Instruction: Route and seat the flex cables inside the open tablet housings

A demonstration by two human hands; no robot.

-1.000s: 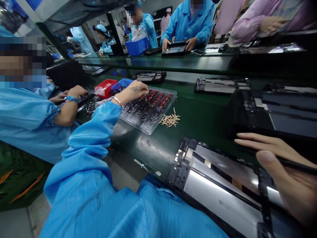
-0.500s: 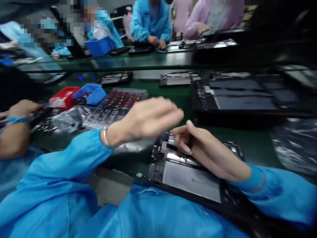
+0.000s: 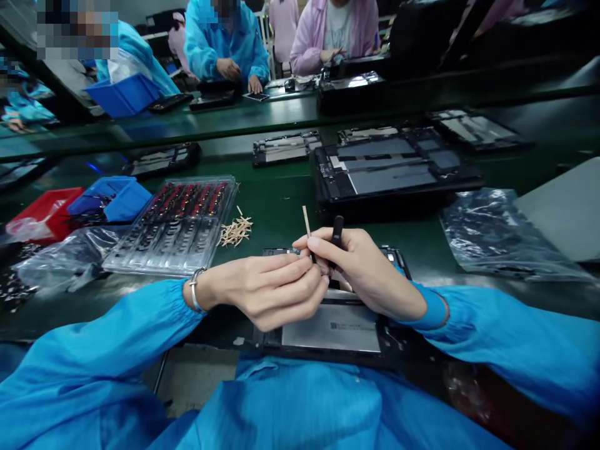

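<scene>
Over an opened tablet point(image 3: 330, 331), its silver battery and inner parts exposed, my two hands meet. My right hand point(image 3: 375, 272) is closed, pinching a thin pale strip point(image 3: 306, 220) that points upward between thumb and fingers. A slim black tool with a rounded end point(image 3: 337, 228) also sits in that hand; its working end is hidden. My left hand point(image 3: 272, 290) has its fingers pressed together, the tips touching the right fingertips near the strip's lower end. Whatever lies between the left fingertips is hidden.
Left of my hands lie a pile of pale strips point(image 3: 235, 230), a clear tray of small parts point(image 3: 173, 222), a blue bin point(image 3: 115, 197) and a red bin point(image 3: 44, 215). Stacked opened tablets point(image 3: 389, 175) stand ahead; a plastic bag point(image 3: 497, 234) lies right. Co-workers sit across the bench.
My left hand, stretched out before, has closed its fingers and met my right hand. The pale strip now shows upright in the right hand. The view has swung right.
</scene>
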